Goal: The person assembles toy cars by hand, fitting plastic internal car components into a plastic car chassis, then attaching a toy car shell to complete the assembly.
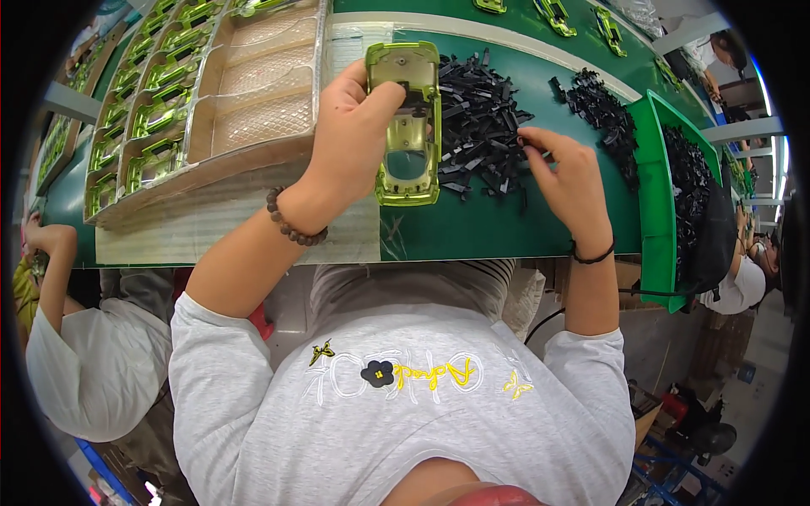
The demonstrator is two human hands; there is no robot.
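My left hand grips a shiny green plastic toy car shell by its left side, thumb laid over the inside. The shell stands lengthwise above the table, its hollow side with openings turned toward me. Just right of it spreads a heap of small black plastic parts. At the heap's right edge, my right hand has its thumb and forefinger pinched together. Whatever sits between those fingertips is too small to make out.
A divided tray at left holds several green shells. A second pile of black parts lies beside a green bin of more parts. Further shells rest along the far side. Other people sit at both sides.
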